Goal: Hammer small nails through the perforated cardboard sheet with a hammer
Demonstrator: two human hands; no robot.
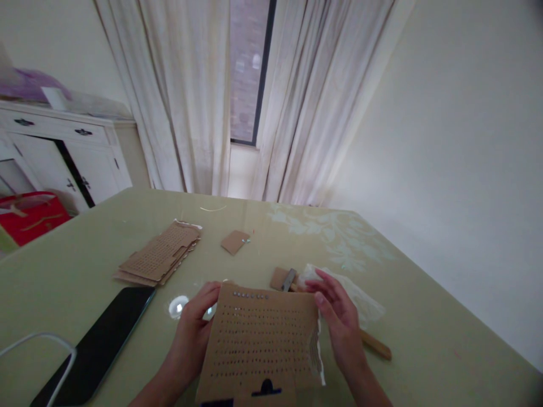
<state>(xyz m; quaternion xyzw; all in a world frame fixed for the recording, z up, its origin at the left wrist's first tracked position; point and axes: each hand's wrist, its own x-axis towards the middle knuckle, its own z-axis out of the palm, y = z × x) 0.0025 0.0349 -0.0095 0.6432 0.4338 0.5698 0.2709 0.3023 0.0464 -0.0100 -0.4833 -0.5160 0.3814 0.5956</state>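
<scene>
A brown cardboard sheet [263,339] with rows of small holes is tilted up in front of me. Along its top row sit several small shiny studs, and a hanger slot shows near its lower edge. My left hand [197,322] grips its left edge, fingers partly hidden behind. At the upper right corner, the thumb of my right hand [339,316] rests against the card, with some fingers extended behind it. Beyond the card lies a hammer [289,280] with a metal head; its wooden handle [375,343] emerges to the right of my right wrist.
A stack of perforated cardboard sheets [163,251] lies at the left, near a black phone [102,339] and white cable [63,342]. Small cardboard pieces [235,242] and a clear plastic bag [360,297] lie on the table [263,217]. A white cabinet [63,147] stands back left.
</scene>
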